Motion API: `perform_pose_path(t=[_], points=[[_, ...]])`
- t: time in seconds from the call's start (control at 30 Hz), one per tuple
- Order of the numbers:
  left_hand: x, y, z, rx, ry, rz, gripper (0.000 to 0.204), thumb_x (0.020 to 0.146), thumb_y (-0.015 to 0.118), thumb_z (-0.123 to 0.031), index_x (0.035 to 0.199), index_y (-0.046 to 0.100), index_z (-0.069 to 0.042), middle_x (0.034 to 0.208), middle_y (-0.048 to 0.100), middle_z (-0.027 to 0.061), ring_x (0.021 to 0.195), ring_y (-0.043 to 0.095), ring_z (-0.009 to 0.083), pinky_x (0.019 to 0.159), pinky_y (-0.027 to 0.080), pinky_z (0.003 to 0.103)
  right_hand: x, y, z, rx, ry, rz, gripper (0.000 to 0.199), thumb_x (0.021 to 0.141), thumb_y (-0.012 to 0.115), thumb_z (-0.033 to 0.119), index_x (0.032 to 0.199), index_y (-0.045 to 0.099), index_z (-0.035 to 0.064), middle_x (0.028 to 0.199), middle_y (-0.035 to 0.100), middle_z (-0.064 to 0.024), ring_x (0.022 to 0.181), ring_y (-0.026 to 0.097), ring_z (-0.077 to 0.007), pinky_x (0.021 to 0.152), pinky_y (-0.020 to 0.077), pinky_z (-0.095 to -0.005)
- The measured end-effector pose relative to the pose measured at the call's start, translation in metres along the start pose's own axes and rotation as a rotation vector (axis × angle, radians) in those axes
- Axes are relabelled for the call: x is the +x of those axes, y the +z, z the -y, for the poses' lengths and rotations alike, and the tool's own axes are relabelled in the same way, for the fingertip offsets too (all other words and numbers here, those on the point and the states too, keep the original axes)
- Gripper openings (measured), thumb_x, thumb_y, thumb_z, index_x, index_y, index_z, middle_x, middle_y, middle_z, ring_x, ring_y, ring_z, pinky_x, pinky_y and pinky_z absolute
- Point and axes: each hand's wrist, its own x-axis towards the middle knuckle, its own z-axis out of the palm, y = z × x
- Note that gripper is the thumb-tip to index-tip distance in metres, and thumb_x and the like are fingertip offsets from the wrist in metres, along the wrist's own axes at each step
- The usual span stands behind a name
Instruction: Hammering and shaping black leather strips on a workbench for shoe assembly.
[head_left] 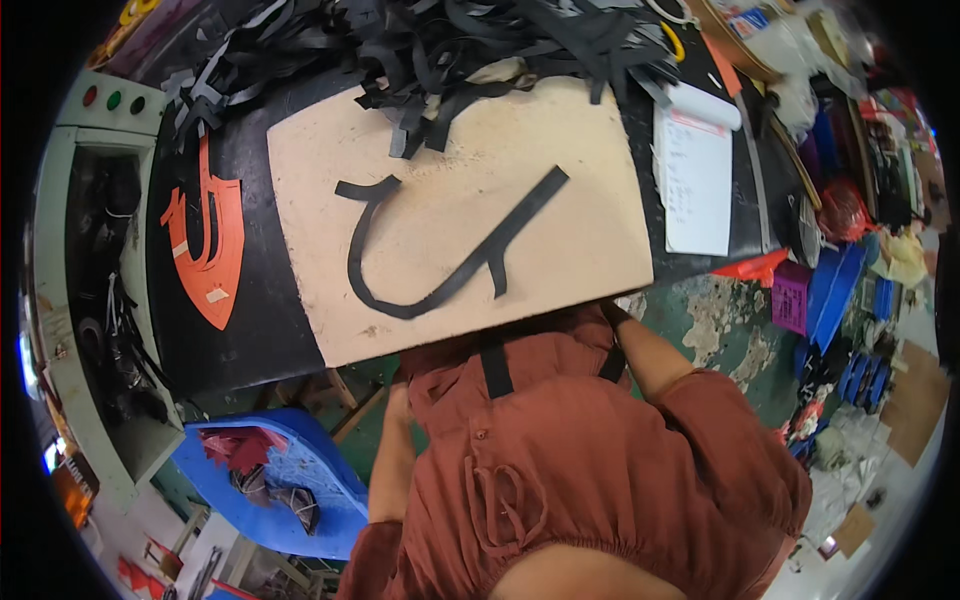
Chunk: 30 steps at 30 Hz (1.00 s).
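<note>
A tan board (pixel 470 230) lies on the black work table. On it rests a curved black strip (pixel 385 300), hook-shaped, with short side branches at its upper left and on its right stem. Down beside my lap, left of the brown-red clothing, is my left hand (pixel 398 400); its fingers are hidden. My right hand (pixel 613 314) is low by the board's near right edge, with the fingers out of sight there. Neither hand touches the black strip, and whether either one holds anything cannot be seen.
A tangled heap of black strips (pixel 430 40) covers the table's far side, overlapping the board. An orange template (pixel 215 250) lies left, a paper pad (pixel 697 180) right. A blue chair (pixel 330 500) holding dark red scraps stands lower left, beside a grey cabinet (pixel 60 230) with buttons.
</note>
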Motion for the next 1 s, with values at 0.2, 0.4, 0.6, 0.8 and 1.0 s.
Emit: perform_pose_path(t=[0.2,0.4,0.6,0.8,1.0], points=[[0.008,0.003,-0.001,0.288,0.342,-0.002,0.038,0.103,0.056,-0.023,0.129,0.068,0.002,0.121,0.072,0.0197,0.106,0.069,0.0303,0.09,0.052,0.04,0.023,0.005,-0.029,-0.008,-0.103,-0.047,0.043,0.1,0.058,0.026,0.135,0.06,0.0022,0.131,0.063,-0.0267,0.122,0.06,-0.0449,0.103,0.048,-0.052],[-0.043,-0.002,-0.02,-0.027,0.278,-0.219,0.037,0.104,0.058,-0.022,0.126,0.068,0.006,0.12,0.073,0.018,0.107,0.069,0.0253,0.092,0.051,0.034,-0.015,-0.062,0.038,0.176,-0.003,0.037,0.043,0.096,0.064,0.035,0.122,0.069,0.0013,0.119,0.071,-0.0239,0.115,0.066,-0.0401,0.095,0.0528,-0.0481],[-0.125,0.062,-0.074,0.373,1.1,-0.525,0.02,0.099,0.065,-0.011,0.112,0.074,0.001,0.108,0.075,0.0192,0.097,0.072,0.0341,0.087,0.055,0.04,-0.077,-0.195,0.043,0.115,-0.079,0.18,0.04,0.096,0.066,0.036,0.116,0.072,0.0022,0.111,0.074,-0.0187,0.103,0.071,-0.0358,0.088,0.0551,-0.0429],[-0.18,0.067,-0.13,0.489,1.553,-0.571,0.026,0.092,0.064,0.011,0.116,0.071,0.005,0.109,0.071,0.02,0.096,0.069,0.0341,0.085,0.056,0.042,-0.062,-0.316,0.07,0.57,-0.243,0.259,0.028,0.1,0.066,0.025,0.114,0.072,0.0013,0.097,0.075,-0.0088,0.09,0.069,-0.0154,0.083,0.0545,-0.0326],[-0.2,0.122,-0.179,0.507,1.651,-0.493,0.026,0.092,0.062,0.013,0.116,0.069,0.008,0.11,0.07,0.0211,0.097,0.069,0.0359,0.086,0.056,0.043,-0.006,-0.393,-0.023,-0.03,-0.172,-0.739,0.021,0.093,0.068,0.021,0.102,0.073,0.0033,0.099,0.073,-0.0167,0.09,0.071,-0.0359,0.079,0.0555,-0.0411]])
